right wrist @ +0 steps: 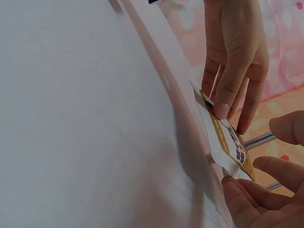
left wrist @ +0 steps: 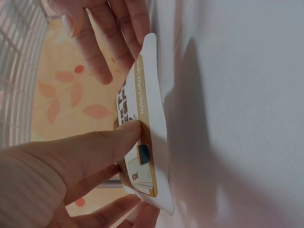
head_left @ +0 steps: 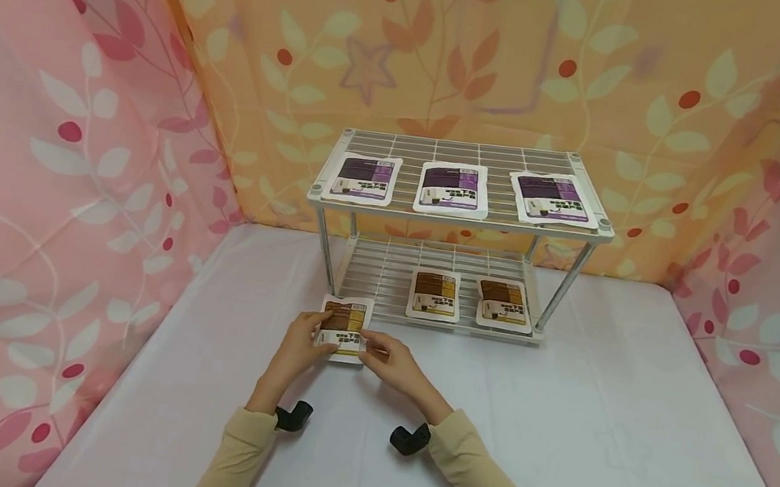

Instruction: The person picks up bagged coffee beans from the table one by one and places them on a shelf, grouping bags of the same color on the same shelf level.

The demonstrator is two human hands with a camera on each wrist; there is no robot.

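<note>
A white coffee packet with a brown label (head_left: 345, 326) lies on the white table just in front of the wire rack's left leg. Both hands hold it. My left hand (head_left: 316, 330) grips its left side; in the left wrist view the left thumb (left wrist: 95, 147) presses on the packet's face (left wrist: 142, 95) while fingers curl under its edge. My right hand (head_left: 371, 347) pinches the right edge; in the right wrist view its fingers (right wrist: 256, 190) close on the packet's near corner (right wrist: 228, 137), which is lifted off the cloth.
A white two-tier wire rack (head_left: 459, 215) stands behind the hands. Three purple-label packets (head_left: 452, 188) lie on its top tier, two brown-label packets (head_left: 434, 294) on the lower one. Floral curtains enclose the table on three sides.
</note>
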